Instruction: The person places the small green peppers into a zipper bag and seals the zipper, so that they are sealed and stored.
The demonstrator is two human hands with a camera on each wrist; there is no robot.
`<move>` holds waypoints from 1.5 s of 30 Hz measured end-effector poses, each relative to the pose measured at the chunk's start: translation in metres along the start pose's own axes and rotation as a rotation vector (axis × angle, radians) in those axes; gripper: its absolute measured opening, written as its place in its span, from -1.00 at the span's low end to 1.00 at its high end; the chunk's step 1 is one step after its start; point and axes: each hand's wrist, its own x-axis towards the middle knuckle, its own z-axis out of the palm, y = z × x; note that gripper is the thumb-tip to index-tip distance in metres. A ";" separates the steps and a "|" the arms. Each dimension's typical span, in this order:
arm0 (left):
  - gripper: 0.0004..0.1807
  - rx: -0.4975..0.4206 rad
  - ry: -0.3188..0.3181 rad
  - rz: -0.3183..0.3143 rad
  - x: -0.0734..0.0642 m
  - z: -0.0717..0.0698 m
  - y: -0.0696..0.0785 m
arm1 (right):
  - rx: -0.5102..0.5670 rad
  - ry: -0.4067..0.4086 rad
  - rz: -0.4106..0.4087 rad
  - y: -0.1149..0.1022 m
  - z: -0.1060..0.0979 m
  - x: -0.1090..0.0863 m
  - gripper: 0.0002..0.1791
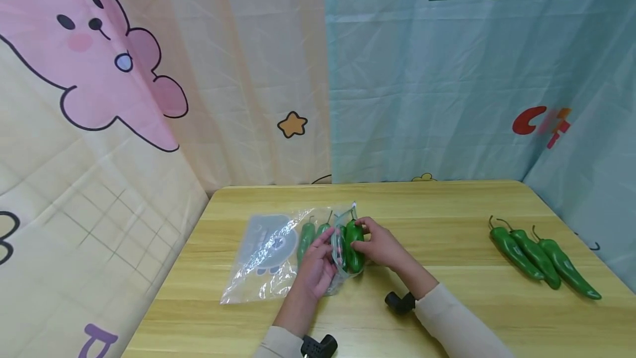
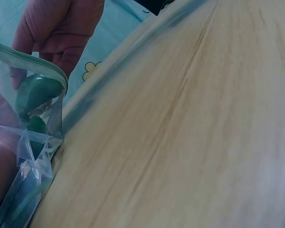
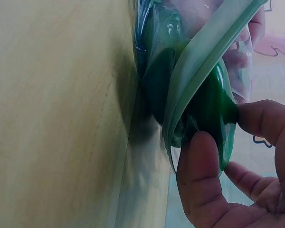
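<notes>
A clear zip bag with a blue-grey cartoon print lies on the table, its mouth facing right and held up. Several green peppers show through its plastic. My left hand grips the bag beside its mouth, the fingers by the rim. At that mouth my right hand pinches a green pepper between thumb and fingers. The right wrist view shows this pepper partly behind the pale green zip strip. In the left wrist view the bag's opening stands apart around a pepper.
Three green peppers with curved stems lie side by side on the right of the wooden table. Printed curtains hang behind the table and along its sides. Each wrist carries a black camera.
</notes>
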 end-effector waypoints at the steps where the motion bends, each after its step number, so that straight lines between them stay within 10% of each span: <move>1: -0.43 -0.001 0.009 -0.004 0.000 0.001 0.000 | 0.001 0.002 0.004 0.000 0.000 0.000 -0.45; 18: -0.46 0.021 0.009 -0.056 -0.001 0.004 0.004 | -0.099 -0.021 -0.053 0.005 0.000 0.005 -0.59; 45: -0.49 0.077 -0.059 -0.076 -0.001 0.008 0.016 | 0.277 -0.066 0.037 0.000 0.005 0.008 -0.39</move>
